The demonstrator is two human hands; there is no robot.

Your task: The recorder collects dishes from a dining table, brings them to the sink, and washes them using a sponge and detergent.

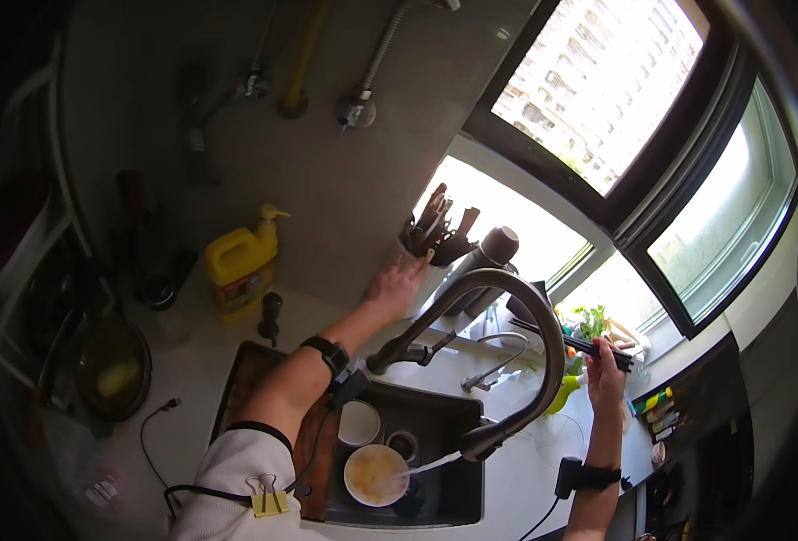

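My left hand reaches to the utensil holder by the window, its fingers against the near side. Several dark-handled utensils stand upright in the holder. Whether the fingers grip it I cannot tell. On the right, my right hand grips a bundle of black chopsticks, held roughly level above the counter. Between my arms arches a dark pull-down faucet, and water runs from it into a bowl of cloudy orange liquid in the sink. A second white bowl sits behind it.
A wooden board covers the sink's left part. Left of it stand a yellow pump bottle and a frying pan. A thermos and a slim second tap are near the window. A cable lies on the counter.
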